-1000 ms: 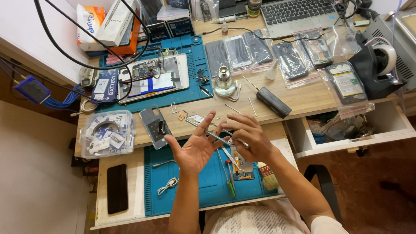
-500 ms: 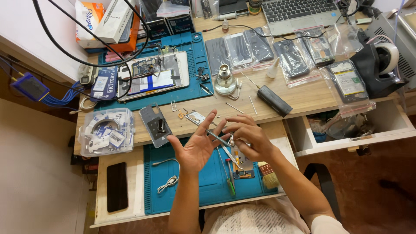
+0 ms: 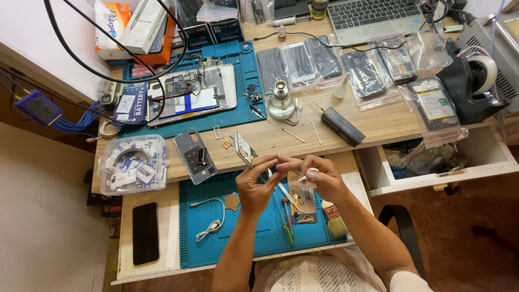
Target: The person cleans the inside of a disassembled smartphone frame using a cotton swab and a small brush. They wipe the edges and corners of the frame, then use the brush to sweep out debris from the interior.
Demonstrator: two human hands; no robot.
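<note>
Two hands: both raised together over the front blue work mat (image 3: 238, 232), fingertips meeting above its upper edge.
Left hand (image 3: 257, 184): fingers curled, thumb and forefinger pinched toward the right hand; what it pinches is too small to tell.
Right hand (image 3: 319, 178): fingers closed round a small white piece (image 3: 309, 174) at the thumb, with thin metal tweezers (image 3: 286, 196) slanting down from under the two hands.
Circuit board (image 3: 303, 201): lies flat on the mat just below the right hand, apart from it.
Brush (image 3: 335, 220): at the mat's right edge, beside the forearm.
Green-handled tool (image 3: 287, 230): on the mat under the hands.
White cable (image 3: 208, 219): coiled on the mat's left half, well apart from the hands.
Black phone (image 3: 145, 232): on the pull-out shelf left of the mat, near its front edge.
Phone frame (image 3: 195, 157): at the desk's front edge, left of the hands.
Open drawer (image 3: 432, 162): juts out to the right, narrowing the room beside the right elbow.
Open room: bare mat left of the left forearm.
</note>
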